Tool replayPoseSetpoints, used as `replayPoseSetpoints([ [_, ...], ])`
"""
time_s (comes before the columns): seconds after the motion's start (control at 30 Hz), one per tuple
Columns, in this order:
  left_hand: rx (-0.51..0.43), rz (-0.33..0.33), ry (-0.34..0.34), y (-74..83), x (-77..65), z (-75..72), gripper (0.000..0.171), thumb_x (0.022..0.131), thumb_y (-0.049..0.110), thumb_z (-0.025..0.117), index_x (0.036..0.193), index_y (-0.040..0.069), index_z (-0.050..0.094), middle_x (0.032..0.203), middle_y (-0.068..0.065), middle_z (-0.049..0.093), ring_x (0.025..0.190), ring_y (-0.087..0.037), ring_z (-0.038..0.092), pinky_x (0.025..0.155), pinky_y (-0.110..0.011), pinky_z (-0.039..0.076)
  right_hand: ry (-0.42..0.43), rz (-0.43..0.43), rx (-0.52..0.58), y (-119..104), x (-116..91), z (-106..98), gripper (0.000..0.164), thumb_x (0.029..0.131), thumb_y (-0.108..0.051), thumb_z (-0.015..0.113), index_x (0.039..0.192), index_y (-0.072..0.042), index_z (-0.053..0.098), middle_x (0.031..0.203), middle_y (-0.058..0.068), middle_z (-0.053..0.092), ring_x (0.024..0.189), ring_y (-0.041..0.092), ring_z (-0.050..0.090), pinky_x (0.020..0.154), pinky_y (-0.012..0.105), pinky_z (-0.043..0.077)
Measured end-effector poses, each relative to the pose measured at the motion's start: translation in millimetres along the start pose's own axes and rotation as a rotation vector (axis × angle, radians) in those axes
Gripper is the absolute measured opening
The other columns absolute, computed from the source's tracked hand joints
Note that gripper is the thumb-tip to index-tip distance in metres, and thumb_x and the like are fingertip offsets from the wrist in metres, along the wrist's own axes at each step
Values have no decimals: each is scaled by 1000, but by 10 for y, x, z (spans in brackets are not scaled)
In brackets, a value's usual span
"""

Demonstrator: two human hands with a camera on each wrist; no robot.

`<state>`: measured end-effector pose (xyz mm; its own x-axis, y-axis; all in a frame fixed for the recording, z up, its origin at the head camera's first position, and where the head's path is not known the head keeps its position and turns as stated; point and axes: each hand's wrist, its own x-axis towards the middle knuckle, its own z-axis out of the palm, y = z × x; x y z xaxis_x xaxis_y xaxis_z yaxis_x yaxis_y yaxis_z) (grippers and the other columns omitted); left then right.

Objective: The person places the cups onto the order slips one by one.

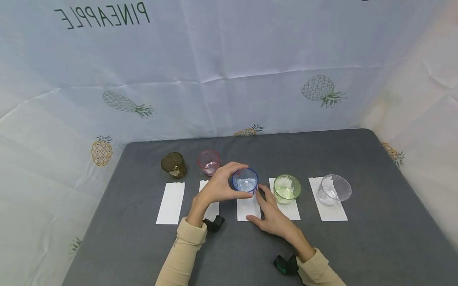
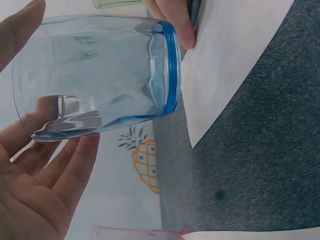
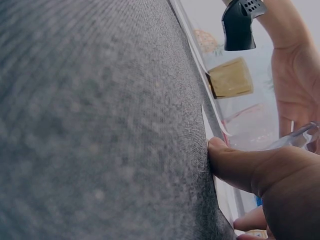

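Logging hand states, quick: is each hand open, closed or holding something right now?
Left hand: holding the blue-rimmed glass.
Right hand: open, holding nothing, thumb and fingers apart at the middle white paper.

Head: high, forward, down. Wrists: close, sideways. Head, left wrist share blue glass.
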<state>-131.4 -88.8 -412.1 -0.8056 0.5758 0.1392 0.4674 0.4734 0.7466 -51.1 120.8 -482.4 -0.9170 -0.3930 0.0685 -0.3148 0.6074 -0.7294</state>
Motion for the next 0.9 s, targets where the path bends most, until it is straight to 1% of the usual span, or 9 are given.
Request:
replayPoseSetpoints([
  [0.27,-5,-2,-14,-19,-2,53,76,73,31,93,140,11,61,135,-5,64,121,-21,63,100,-43,54,-11,47,7,0,0,1,88,89,-26,80,148,20,34,160,34,24,151,52,23,119,69,27],
  [0.37,1,9,-12,-21,-7,58,76,73,31,93,139,11,62,135,-4,64,121,-20,63,101,-43,54,-4,55,4,-7,-3,-2,89,88,-27,80,149,19,34,160,33,26,151,51,24,119,68,29],
  [0.5,2,19,-9,-31,-17,66,76,72,31,93,138,11,62,134,-5,65,120,-21,64,100,-42,54,26,47,2,-8,-8,3,90,86,-26,83,149,17,36,158,33,29,149,51,29,116,67,32],
  [0.67,14,16,-12,-57,-34,91,76,72,31,93,138,10,62,134,-6,65,120,-22,64,100,-43,55,60,41,-1,-7,-6,13,90,83,-25,85,148,16,39,155,33,34,146,50,34,114,66,36],
  [0.8,29,4,-22,-64,-52,105,77,73,32,92,139,9,61,135,-6,65,121,-23,64,101,-43,55,58,56,-3,-6,9,16,91,83,-25,86,149,14,39,155,31,36,145,49,36,114,64,38],
  [0.9,23,-1,-28,-63,-61,111,77,74,31,92,140,7,60,136,-7,65,121,-24,64,101,-45,55,49,69,2,-10,21,13,91,83,-25,86,151,12,39,156,30,36,146,48,36,115,64,37],
])
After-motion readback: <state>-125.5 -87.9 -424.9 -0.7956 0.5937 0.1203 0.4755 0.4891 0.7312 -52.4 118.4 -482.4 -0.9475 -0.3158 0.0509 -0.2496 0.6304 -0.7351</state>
